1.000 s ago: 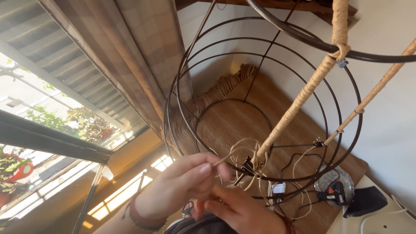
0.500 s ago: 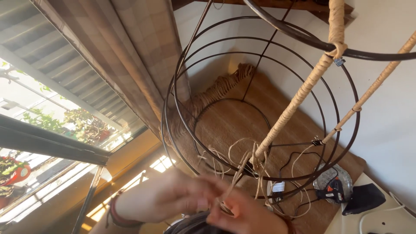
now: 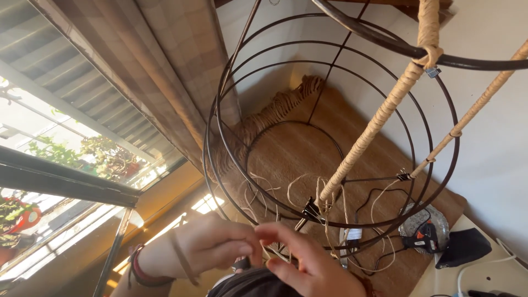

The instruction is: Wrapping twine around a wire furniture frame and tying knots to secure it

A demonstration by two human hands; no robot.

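Lowered since before, both hands' grip (image 3: pixel 261 250) pinches twine (image 3: pixel 324 212) below wire frame (image 3: pixel 330 137).

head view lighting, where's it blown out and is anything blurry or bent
Head view: the window at left is overexposed, with bright sun patches on the floor below. Both hands, left hand and right hand, are soft and slightly blurred close to the lens. The wire frame stays sharp, though its rings and straight bars bow with wide-angle distortion.

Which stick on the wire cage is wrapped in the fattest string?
The left upright of the wire frame: thick, tan cord covers it. The right one looks thinner.
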